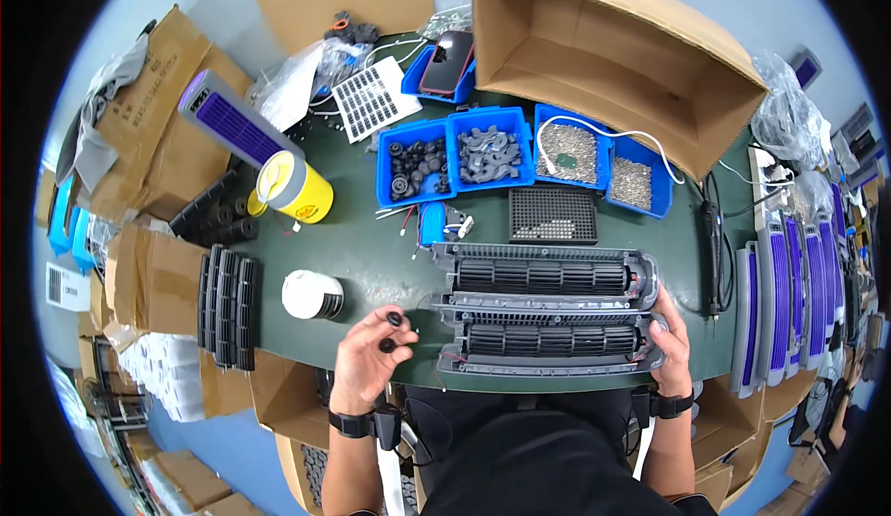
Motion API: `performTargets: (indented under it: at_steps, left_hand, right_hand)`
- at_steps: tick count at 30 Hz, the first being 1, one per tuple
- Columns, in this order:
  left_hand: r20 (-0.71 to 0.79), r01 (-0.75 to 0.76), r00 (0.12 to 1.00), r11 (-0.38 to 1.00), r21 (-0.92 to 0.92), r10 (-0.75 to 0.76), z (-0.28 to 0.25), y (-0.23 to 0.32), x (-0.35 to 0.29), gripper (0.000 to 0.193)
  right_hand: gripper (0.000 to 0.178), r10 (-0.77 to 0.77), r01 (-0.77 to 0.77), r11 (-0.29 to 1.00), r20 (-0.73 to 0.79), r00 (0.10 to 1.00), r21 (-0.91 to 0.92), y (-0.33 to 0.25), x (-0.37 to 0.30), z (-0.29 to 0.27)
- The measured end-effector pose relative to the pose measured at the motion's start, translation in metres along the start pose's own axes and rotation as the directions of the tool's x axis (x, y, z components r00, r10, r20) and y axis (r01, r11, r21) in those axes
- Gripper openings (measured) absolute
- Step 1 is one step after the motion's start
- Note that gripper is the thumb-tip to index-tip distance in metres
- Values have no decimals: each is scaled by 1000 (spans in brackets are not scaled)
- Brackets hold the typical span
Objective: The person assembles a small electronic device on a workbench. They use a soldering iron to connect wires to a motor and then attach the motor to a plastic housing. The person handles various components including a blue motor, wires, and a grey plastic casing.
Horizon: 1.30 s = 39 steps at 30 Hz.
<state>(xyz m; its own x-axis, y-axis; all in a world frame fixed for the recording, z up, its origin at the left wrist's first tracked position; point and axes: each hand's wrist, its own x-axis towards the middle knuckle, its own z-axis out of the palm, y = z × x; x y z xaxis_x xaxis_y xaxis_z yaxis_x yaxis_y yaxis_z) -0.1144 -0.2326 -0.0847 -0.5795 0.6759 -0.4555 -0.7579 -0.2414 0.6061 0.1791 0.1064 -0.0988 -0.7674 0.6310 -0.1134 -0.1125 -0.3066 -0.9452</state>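
Two grey tower-fan housings lie side by side on the green table, a far housing (pixel 548 252) and a near housing (pixel 538 368). Each holds a long black blower wheel: the far wheel (pixel 543 277) and the near wheel (pixel 548 340). My right hand (pixel 676 349) is closed round the right end of the near housing, thumb on top. Left of the housings, my left hand (pixel 360 367) is raised with its fingers curled, pinching small black round caps (pixel 394 318); two show between the fingertips. A white tub (pixel 311 295) stands just beyond that hand.
Blue bins hold black round parts (pixel 418 161), grey plastic pieces (pixel 489 154) and small metal parts (pixel 631 183). A black perforated tray (pixel 553 215) lies before them. Loose blower wheels (pixel 226 307) sit left; an electric screwdriver (pixel 713 247) and purple-grey fan fronts (pixel 778 303) are right.
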Motion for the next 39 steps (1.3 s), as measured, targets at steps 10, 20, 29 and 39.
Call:
performTargets:
  at_steps: [10,20,29,39]
  left_hand:
    - [61,-4,998,983,184,-7,-5,-23,-2,37]
    - [-12,1,1000,884,467,6,19,-23,-3,31]
    - [-102,-13,991,815,579,88,35,-36,4,21]
    - [-136,15,987,792,610,87,40,-37,5,20]
  right_hand:
    - [90,-8,6,999,-36,999,-51,4,0,-4]
    - [89,-7,4,997,-40,999,-75,-1,0,1]
    - [91,-26,23,996,-38,999,-91,-1,1,1]
    - [90,-29,27,998,-28,999,-49,-1,1,3]
